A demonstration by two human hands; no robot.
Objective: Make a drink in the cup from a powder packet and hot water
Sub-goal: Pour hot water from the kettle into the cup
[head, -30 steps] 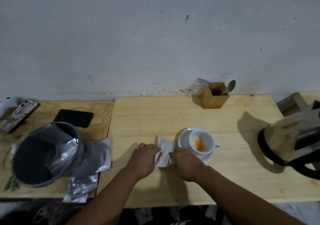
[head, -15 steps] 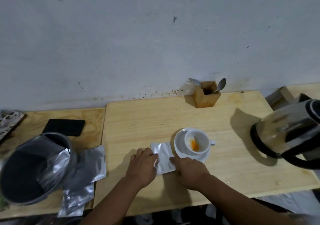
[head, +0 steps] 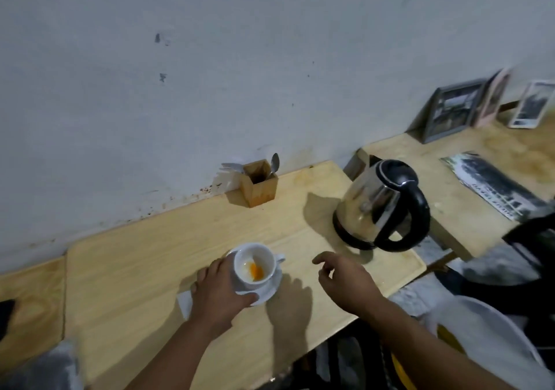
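A white cup (head: pixel 254 265) with orange powder in its bottom stands on a white saucer (head: pixel 271 287) on the wooden table (head: pixel 150 254). My left hand (head: pixel 220 292) grips the saucer's left and front edge, thumb under the cup's near side. The silver powder packet (head: pixel 185 299) lies flat, mostly hidden beneath that hand. My right hand (head: pixel 345 281) hovers empty with fingers spread, right of the cup and short of the steel kettle (head: pixel 381 206), which has a black handle and base.
A wooden holder (head: pixel 259 187) with a spoon (head: pixel 274 163) stands against the wall. Picture frames (head: pixel 453 112) and a printed sheet (head: pixel 492 184) sit on the second table at right. A white chair (head: pixel 486 338) is below the table edge.
Both hands let go of the packet. My left hand moved onto the saucer and my right hand lifted toward the kettle. The camera swung right, dropping the bin and pouches out of view.
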